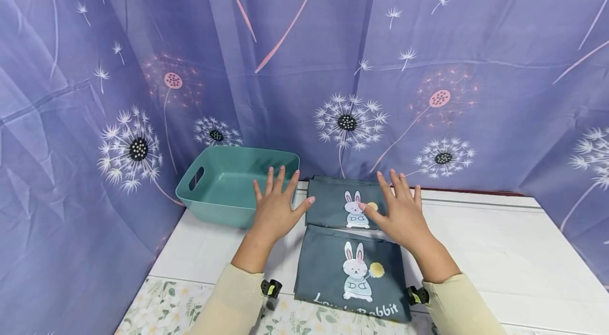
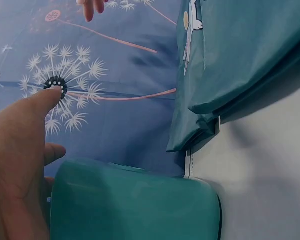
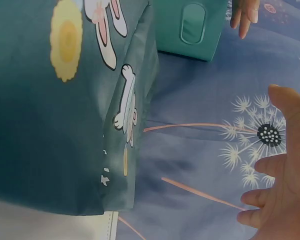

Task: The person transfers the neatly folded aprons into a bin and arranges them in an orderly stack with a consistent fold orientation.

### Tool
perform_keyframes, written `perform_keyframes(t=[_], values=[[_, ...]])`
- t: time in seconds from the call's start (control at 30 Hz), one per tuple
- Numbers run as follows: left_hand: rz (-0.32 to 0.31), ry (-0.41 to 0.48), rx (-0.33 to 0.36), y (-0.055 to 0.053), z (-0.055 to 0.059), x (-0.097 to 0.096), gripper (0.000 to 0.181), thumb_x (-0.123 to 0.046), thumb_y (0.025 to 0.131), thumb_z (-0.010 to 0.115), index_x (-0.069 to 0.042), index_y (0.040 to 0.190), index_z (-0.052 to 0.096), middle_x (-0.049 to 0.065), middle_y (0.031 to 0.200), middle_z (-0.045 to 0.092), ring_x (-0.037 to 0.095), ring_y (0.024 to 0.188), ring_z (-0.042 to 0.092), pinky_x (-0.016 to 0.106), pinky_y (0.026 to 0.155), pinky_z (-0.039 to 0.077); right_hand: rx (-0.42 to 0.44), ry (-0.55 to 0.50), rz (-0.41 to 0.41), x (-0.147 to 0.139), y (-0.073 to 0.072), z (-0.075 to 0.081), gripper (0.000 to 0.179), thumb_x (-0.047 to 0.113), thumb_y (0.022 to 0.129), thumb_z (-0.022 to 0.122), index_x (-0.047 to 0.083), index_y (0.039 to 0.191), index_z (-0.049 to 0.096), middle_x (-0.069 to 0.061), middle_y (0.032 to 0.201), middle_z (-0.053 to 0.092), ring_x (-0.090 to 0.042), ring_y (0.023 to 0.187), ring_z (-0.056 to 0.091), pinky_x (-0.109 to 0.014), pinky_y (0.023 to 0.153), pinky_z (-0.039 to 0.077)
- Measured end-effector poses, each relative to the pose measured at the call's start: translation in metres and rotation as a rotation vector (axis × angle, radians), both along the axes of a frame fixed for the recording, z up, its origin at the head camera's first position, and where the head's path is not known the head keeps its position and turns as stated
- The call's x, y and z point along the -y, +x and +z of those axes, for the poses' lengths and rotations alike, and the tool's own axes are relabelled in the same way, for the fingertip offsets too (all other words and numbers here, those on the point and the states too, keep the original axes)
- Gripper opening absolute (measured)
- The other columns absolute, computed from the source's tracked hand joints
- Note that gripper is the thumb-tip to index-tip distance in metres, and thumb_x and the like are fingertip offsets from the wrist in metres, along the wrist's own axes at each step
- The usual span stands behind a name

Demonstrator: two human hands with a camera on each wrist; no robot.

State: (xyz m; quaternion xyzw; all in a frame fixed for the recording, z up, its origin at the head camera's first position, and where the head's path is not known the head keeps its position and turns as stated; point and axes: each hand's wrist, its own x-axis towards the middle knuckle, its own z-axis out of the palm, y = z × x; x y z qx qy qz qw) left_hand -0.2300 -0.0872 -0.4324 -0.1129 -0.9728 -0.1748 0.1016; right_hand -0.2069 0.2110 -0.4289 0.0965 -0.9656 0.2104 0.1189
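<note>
Two dark grey-green folded cloth pieces with a printed rabbit lie one behind the other on the table. The front cloth also carries the lettering "Rabbit"; the back cloth lies close to the curtain. My left hand is spread with fingers straight, between the green bin and the back cloth, overlapping the bin's right side in the head view. My right hand is spread over the right edge of the back cloth, its thumb overlapping the rabbit print. Neither hand holds anything.
A purple curtain with dandelion prints hangs behind and left of the table. The white table top extends to the right. A floral cloth covers the front left. Each sleeve has a dark wrist strap at its cuff.
</note>
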Motion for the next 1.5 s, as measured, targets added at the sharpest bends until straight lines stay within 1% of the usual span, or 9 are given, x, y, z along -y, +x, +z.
perform_keyframes(t=[0.1, 0.23, 0.6, 0.8, 0.93, 1.17, 1.27, 1.33, 1.5], values=[[-0.007, 0.013, -0.005, 0.001, 0.0, 0.0, 0.083, -0.074, 0.095, 0.043, -0.029, 0.162, 0.024, 0.012, 0.17, 0.015, 0.034, 0.159, -0.004, 0.072, 0.12, -0.005, 0.007, -0.002, 0.002, -0.001, 0.001, 0.001, 0.094, 0.063, 0.093, 0.059, 0.014, 0.163, 0.021, -0.024, 0.168, 0.013, -0.048, 0.155, 0.008, -0.073, 0.119, -0.004], [-0.012, 0.022, -0.004, 0.003, -0.001, -0.001, 0.083, -0.073, 0.095, 0.043, -0.029, 0.162, 0.024, 0.013, 0.17, 0.015, 0.034, 0.159, -0.004, 0.071, 0.12, -0.006, 0.014, -0.008, 0.006, -0.001, 0.002, 0.001, 0.093, 0.061, 0.093, 0.06, 0.013, 0.163, 0.021, -0.024, 0.168, 0.012, -0.048, 0.155, 0.007, -0.073, 0.119, -0.004], [-0.03, 0.038, 0.016, 0.01, 0.001, -0.003, 0.079, -0.074, 0.096, 0.039, -0.033, 0.162, 0.023, 0.007, 0.171, 0.013, 0.032, 0.159, -0.005, 0.07, 0.12, -0.009, 0.001, -0.012, 0.019, -0.002, 0.006, -0.001, 0.091, 0.058, 0.094, 0.062, 0.015, 0.163, 0.021, -0.024, 0.168, 0.012, -0.047, 0.155, 0.008, -0.072, 0.119, -0.002], [-0.049, 0.06, -0.015, 0.014, 0.001, -0.003, 0.079, -0.07, 0.097, 0.044, -0.03, 0.162, 0.024, 0.009, 0.17, 0.016, 0.033, 0.159, -0.002, 0.069, 0.122, -0.004, 0.011, 0.0, 0.023, -0.004, 0.008, -0.003, 0.091, 0.062, 0.095, 0.057, 0.017, 0.163, 0.019, -0.024, 0.168, 0.013, -0.048, 0.155, 0.008, -0.074, 0.119, 0.0], [-0.089, 0.127, -0.042, 0.018, 0.0, -0.003, 0.076, -0.063, 0.098, 0.051, -0.027, 0.161, 0.029, 0.011, 0.169, 0.019, 0.032, 0.159, 0.002, 0.065, 0.124, 0.001, 0.02, -0.01, 0.032, -0.005, 0.009, -0.004, 0.09, 0.061, 0.095, 0.058, 0.016, 0.163, 0.02, -0.024, 0.168, 0.013, -0.048, 0.155, 0.008, -0.074, 0.118, 0.002], [-0.147, 0.215, -0.091, 0.025, -0.001, -0.006, 0.066, -0.05, 0.1, 0.056, -0.021, 0.157, 0.038, 0.011, 0.166, 0.03, 0.032, 0.158, 0.012, 0.057, 0.127, 0.013, 0.013, -0.025, 0.052, -0.006, 0.013, -0.007, 0.087, 0.057, 0.095, 0.06, 0.01, 0.161, 0.026, -0.026, 0.166, 0.018, -0.05, 0.153, 0.013, -0.072, 0.119, 0.009], [-0.154, 0.245, -0.11, 0.029, -0.002, -0.006, 0.061, -0.043, 0.101, 0.058, -0.018, 0.155, 0.043, 0.01, 0.164, 0.035, 0.033, 0.157, 0.017, 0.055, 0.127, 0.016, 0.017, -0.04, 0.056, -0.007, 0.016, -0.008, 0.086, 0.055, 0.096, 0.061, 0.009, 0.161, 0.027, -0.026, 0.165, 0.019, -0.05, 0.153, 0.015, -0.071, 0.119, 0.011], [-0.152, 0.259, -0.105, 0.031, -0.002, -0.007, 0.06, -0.042, 0.102, 0.058, -0.019, 0.155, 0.043, 0.009, 0.163, 0.036, 0.031, 0.157, 0.017, 0.053, 0.127, 0.016, 0.021, -0.046, 0.056, -0.007, 0.018, -0.009, 0.086, 0.054, 0.096, 0.061, 0.009, 0.161, 0.026, -0.027, 0.165, 0.02, -0.05, 0.152, 0.016, -0.071, 0.118, 0.014], [-0.166, 0.297, -0.114, 0.037, -0.003, -0.007, 0.058, -0.038, 0.102, 0.059, -0.019, 0.155, 0.043, 0.006, 0.163, 0.038, 0.031, 0.157, 0.021, 0.057, 0.123, 0.026, 0.023, -0.053, 0.052, -0.007, 0.024, -0.012, 0.085, 0.052, 0.097, 0.061, 0.009, 0.161, 0.026, -0.027, 0.164, 0.023, -0.052, 0.148, 0.024, -0.071, 0.116, 0.021]])
